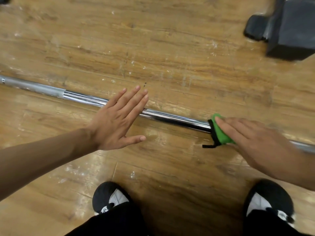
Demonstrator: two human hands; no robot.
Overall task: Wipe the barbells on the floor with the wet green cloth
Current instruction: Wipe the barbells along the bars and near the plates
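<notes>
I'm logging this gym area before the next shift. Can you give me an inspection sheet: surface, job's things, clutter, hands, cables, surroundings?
Surface: wooden floor, scuffed, with white marks.
Job's things: one chrome barbell lying on the floor; green cloth on it.
Clutter: nothing seen.
Hands: left hand over the barbell, fingers straight, contact unclear; right hand pressing the green cloth onto the barbell, blurred.
Cables: nothing seen.
Surroundings: dark block at top right; the person's black-and-white shoes at the bottom.

Bright, even indoor light. Glare streaks along chrome barbell [170,117]. Right hand [252,143] smeared by motion blur. Wide-angle bend at edges; soft shadow between shoes [110,198].
</notes>
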